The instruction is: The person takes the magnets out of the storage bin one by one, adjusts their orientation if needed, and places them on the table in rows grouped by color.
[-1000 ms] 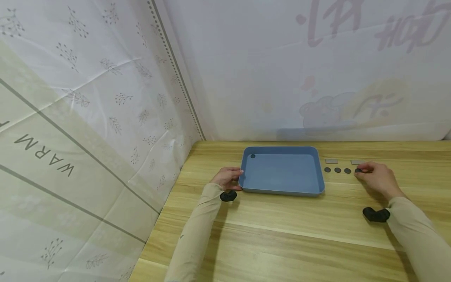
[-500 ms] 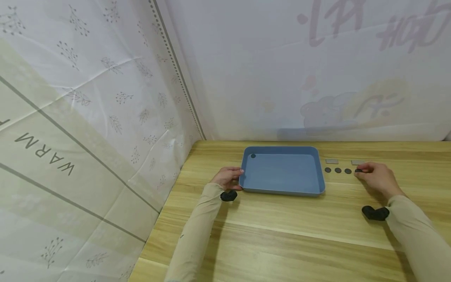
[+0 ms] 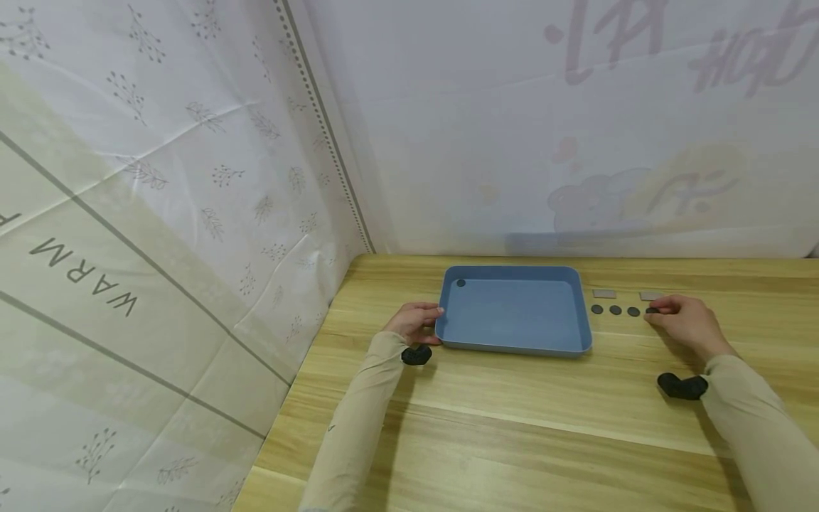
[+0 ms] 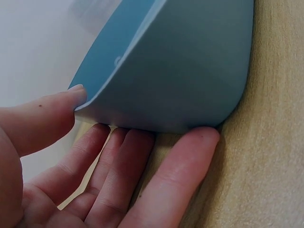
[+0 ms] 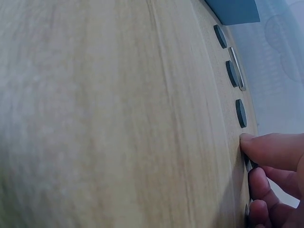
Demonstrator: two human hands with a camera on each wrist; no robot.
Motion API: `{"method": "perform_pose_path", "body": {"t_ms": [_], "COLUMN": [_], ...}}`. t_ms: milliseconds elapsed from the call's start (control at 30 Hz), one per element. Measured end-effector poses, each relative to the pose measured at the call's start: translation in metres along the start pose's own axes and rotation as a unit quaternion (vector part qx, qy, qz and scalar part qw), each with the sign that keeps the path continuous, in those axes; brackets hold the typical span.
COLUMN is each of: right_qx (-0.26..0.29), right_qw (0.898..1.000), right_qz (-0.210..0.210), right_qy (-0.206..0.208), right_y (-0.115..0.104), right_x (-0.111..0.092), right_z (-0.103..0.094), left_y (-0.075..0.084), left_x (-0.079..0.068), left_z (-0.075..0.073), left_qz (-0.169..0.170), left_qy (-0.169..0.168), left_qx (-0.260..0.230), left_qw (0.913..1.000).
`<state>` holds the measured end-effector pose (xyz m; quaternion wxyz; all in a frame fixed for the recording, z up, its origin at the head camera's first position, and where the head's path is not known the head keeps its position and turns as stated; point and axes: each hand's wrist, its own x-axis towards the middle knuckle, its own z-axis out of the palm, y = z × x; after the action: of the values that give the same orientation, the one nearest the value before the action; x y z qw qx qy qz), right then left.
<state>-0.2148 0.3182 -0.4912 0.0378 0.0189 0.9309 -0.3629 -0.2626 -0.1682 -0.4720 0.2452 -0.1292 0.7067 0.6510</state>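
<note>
My left hand [image 3: 416,321] grips the left side of a shallow blue rectangular tray [image 3: 515,316]. In the left wrist view the thumb rests on the rim and the fingers press the outer wall [image 4: 175,71]. A small dark round disc [image 3: 461,283] lies in the tray's far left corner. Right of the tray, my right hand [image 3: 687,326] pinches another dark disc [image 3: 651,311] at the tabletop, partly hidden by the fingers. Three matching discs [image 3: 616,310] lie in a row between that hand and the tray; the right wrist view shows the nearest disc [image 5: 241,113] just beyond the thumb.
Behind the row lie two flat grey rectangular pieces, a left piece [image 3: 604,294] and a right piece [image 3: 651,296] partly behind the right hand. Everything stands on a wooden table [image 3: 512,427]. Printed cloth [image 3: 448,142] hangs along its back and left edges.
</note>
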Motion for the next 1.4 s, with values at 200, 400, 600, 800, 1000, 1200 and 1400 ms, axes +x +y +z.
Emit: {"method": "perform_pose_path", "body": {"t_ms": [200, 400, 600, 800, 1000, 1200, 1400], "right_qx": [0.000, 0.000, 0.000, -0.002, 0.002, 0.014, -0.010], "right_qw": [1.000, 1.000, 1.000, 1.000, 1.000, 1.000, 1.000], "right_qz": [0.000, 0.001, 0.003, 0.003, 0.012, 0.014, 0.007], "right_qy": [0.000, -0.001, -0.002, -0.007, -0.018, -0.020, 0.013], "right_y": [-0.001, 0.000, 0.001, -0.001, 0.000, -0.002, -0.012], "right_x": [0.000, 0.000, 0.000, -0.001, -0.002, -0.001, 0.007], "right_z": [0.000, 0.000, 0.001, -0.001, -0.002, -0.005, -0.006], "left_y": [0.002, 0.000, 0.001, 0.000, 0.001, 0.000, 0.001], "left_x": [-0.004, 0.000, 0.000, 0.000, 0.000, 0.002, 0.000], "left_z": [-0.001, -0.001, -0.001, -0.001, -0.001, -0.002, -0.001], "left_qz": [0.002, -0.003, -0.007, -0.004, -0.004, -0.003, -0.005], "left_qy": [-0.007, 0.003, 0.003, -0.002, -0.005, -0.007, -0.004], "left_qx": [-0.003, -0.001, 0.001, -0.004, 0.001, 0.004, 0.008], "left_qw": [1.0000, 1.0000, 1.0000, 1.0000, 1.0000, 1.0000, 0.9999]}}
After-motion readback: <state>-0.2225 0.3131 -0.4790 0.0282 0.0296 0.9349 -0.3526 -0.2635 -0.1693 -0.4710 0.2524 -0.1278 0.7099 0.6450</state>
